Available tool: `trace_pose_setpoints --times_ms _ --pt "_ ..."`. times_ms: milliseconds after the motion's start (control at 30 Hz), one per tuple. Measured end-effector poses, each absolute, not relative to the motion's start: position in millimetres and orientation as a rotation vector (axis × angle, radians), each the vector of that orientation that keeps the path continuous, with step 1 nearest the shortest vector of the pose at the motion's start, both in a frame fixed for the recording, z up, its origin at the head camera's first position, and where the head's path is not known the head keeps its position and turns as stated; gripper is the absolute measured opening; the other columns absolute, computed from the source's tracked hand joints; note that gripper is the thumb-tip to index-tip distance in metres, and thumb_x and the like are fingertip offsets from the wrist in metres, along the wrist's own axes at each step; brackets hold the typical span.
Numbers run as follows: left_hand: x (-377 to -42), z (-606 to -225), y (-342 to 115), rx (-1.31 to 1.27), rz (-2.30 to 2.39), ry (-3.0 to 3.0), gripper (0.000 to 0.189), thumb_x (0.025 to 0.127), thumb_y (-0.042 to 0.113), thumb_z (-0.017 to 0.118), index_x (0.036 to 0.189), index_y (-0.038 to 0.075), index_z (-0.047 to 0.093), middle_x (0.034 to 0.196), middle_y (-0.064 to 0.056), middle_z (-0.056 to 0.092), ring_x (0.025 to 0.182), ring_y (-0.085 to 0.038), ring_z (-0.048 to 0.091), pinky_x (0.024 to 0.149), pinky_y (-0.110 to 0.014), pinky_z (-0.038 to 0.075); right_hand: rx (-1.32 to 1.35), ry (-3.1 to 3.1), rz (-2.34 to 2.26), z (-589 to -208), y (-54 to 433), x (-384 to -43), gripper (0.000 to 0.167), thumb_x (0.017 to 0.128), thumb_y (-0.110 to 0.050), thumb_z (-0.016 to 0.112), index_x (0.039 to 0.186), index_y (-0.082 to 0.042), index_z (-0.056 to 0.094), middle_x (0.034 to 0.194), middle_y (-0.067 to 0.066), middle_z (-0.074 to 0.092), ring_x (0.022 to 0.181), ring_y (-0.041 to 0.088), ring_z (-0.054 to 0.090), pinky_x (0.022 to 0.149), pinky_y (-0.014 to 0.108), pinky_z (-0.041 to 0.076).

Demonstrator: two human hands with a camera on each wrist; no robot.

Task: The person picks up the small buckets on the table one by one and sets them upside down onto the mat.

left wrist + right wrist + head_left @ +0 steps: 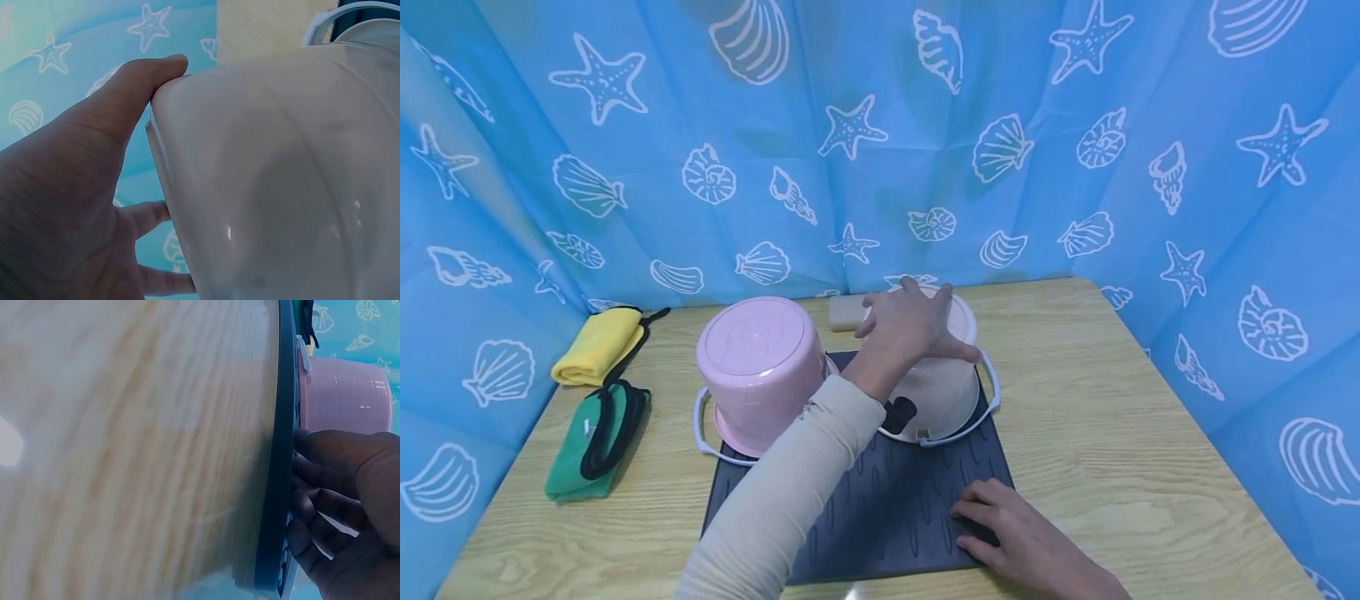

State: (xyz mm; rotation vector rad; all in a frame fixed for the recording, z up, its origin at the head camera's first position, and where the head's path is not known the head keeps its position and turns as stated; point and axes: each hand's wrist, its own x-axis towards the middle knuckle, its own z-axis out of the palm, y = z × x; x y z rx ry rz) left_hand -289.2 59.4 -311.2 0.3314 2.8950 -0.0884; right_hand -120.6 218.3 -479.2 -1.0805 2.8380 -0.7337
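A cream-white bucket (943, 392) stands upside down on a dark ribbed mat (880, 525), its pale handle lying round the lower rim. My left hand (913, 323) lies spread over the bucket's upturned base. In the left wrist view the thumb (140, 84) reaches over the base edge while extended fingertips touch the base. A pink bucket (763, 375), also upside down, stands to the left, partly behind my sleeve. My right hand (1015, 529) rests with lightly bent fingertips on the mat near its right front corner, holding nothing.
On the table's left side lie a folded yellow cloth (598, 343) and a folded green cloth (587, 446), both with black edging. A beige block (846, 312) sits behind the buckets. Blue shell-patterned curtains (880, 167) enclose the wooden table (1105, 442) at the back and sides.
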Motion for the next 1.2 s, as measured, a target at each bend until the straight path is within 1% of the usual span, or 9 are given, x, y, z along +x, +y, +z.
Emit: trace_pose_setpoints --times_ms 200,300,400,467,567,733,833,1000,1200 --pt "-285 -311 55 0.375 -0.112 2.892 0.114 0.068 0.096 0.046 0.161 0.04 0.012 0.162 -0.02 0.019 0.121 -0.053 0.052 0.071 -0.061 0.056 -1.064 2.849 -0.714 -477 218 -120 0.023 0.089 -0.024 0.077 0.108 -0.011 0.075 0.106 -0.011 0.057 0.095 0.005 0.052 0.08 0.028 0.052" --pt "-280 -311 49 0.403 -0.053 2.857 0.113 0.068 0.096 0.046 0.16 0.043 0.007 0.166 -0.016 0.009 0.133 -0.057 0.038 0.078 -0.067 0.052 -1.064 2.839 -0.711 -476 218 -120 0.023 0.089 -0.025 0.077 0.109 -0.012 0.075 0.106 -0.011 0.057 0.095 0.005 0.053 0.08 0.029 0.052" --pt "-274 -312 39 0.456 0.044 2.841 0.112 0.07 0.092 0.052 0.16 0.044 0.006 0.167 -0.011 0.005 0.142 -0.058 0.018 0.091 -0.076 0.04 -1.067 2.829 -0.741 -474 220 -120 0.022 0.09 -0.025 0.077 0.108 -0.013 0.075 0.106 -0.012 0.058 0.095 0.005 0.054 0.08 0.029 0.053" --pt "-270 -311 31 0.505 0.13 2.854 0.108 0.073 0.087 0.056 0.16 0.043 0.009 0.167 -0.008 0.007 0.143 -0.057 0.013 0.097 -0.078 0.031 -1.061 2.832 -0.764 -470 222 -120 0.02 0.09 -0.024 0.076 0.107 -0.015 0.076 0.106 -0.013 0.058 0.095 0.005 0.055 0.08 0.029 0.053" --pt "-263 -309 17 0.636 0.231 2.911 0.095 0.083 0.076 0.058 0.16 0.037 0.018 0.164 -0.006 0.022 0.143 -0.049 0.028 0.101 -0.069 0.036 -1.078 2.87 -0.799 -465 224 -122 0.018 0.089 -0.023 0.077 0.105 -0.015 0.076 0.104 -0.013 0.059 0.092 0.004 0.055 0.079 0.029 0.053" --pt "-251 -309 -12 0.874 0.424 3.018 0.063 0.097 0.051 0.059 0.153 0.027 0.043 0.15 -0.004 0.047 0.129 -0.028 0.052 0.097 -0.048 0.048 -1.142 2.937 -0.854 -457 227 -125 0.017 0.088 -0.019 0.079 0.103 -0.014 0.076 0.103 -0.011 0.06 0.09 0.005 0.057 0.075 0.028 0.054" --pt "-240 -310 -30 0.931 0.582 3.063 0.049 0.099 0.041 0.059 0.144 0.023 0.055 0.142 -0.003 0.055 0.124 -0.024 0.056 0.095 -0.044 0.05 -1.117 2.955 -0.847 -454 228 -126 0.017 0.087 -0.017 0.079 0.103 -0.015 0.076 0.104 -0.011 0.06 0.091 0.005 0.058 0.076 0.029 0.054" --pt "-219 -315 -52 0.956 0.784 3.108 0.036 0.1 0.035 0.057 0.131 0.02 0.066 0.129 0.002 0.064 0.11 -0.019 0.063 0.081 -0.041 0.054 -1.032 3.014 -0.847 -448 233 -128 0.019 0.085 -0.012 0.08 0.103 -0.016 0.076 0.104 -0.012 0.062 0.091 0.004 0.06 0.075 0.026 0.055" --pt "-199 -330 -73 0.97 0.909 3.158 0.028 0.1 0.029 0.06 0.123 0.019 0.071 0.12 0.005 0.069 0.105 -0.012 0.064 0.085 -0.035 0.054 -0.973 3.125 -0.815 -440 240 -132 0.022 0.083 -0.01 0.081 0.102 -0.021 0.076 0.102 -0.015 0.061 0.09 0.002 0.06 0.073 0.025 0.055"
